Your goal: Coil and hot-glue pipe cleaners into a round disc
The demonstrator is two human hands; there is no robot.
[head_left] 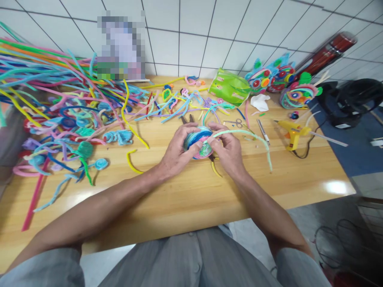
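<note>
Left hand (179, 148): while the right hand (229, 148) works at the front, this one grips the coiled ball (196, 137), thumb on its front, fingers curled about its far side.
Right hand: closed in a pinch on the pale green strand (239, 131), at the right edge of the ball; the exact contact of the fingertips is partly hidden.
Coiled ball: between the two hands, above the wooden table (167, 211); blue bands surround a pink and green front.
Pale green strand: its free length arches over the right hand and droops to the right.
Step in hand: apparently laying or fixing the strand against the ball's front.
Next move: seems to call for a steady left grip while the right fingers guide the strand closely along the surface, its loose tail kept from snagging.
Dark tool tips (187, 118): just beyond the hands; a yellow curved part (216, 169) shows on the near side, and whether the two belong together cannot be told.
Right of the hands: small scissors (238, 122), a slim white-bodied tool (263, 132) and, farther out, a yellow glue gun (295, 135).
Far right: three decorated figures (299, 96), near a green packet (229, 87).
Left side: a heap of coloured fuzzy stems (72, 81), with coiled pieces (85, 149) nearer the person.
</note>
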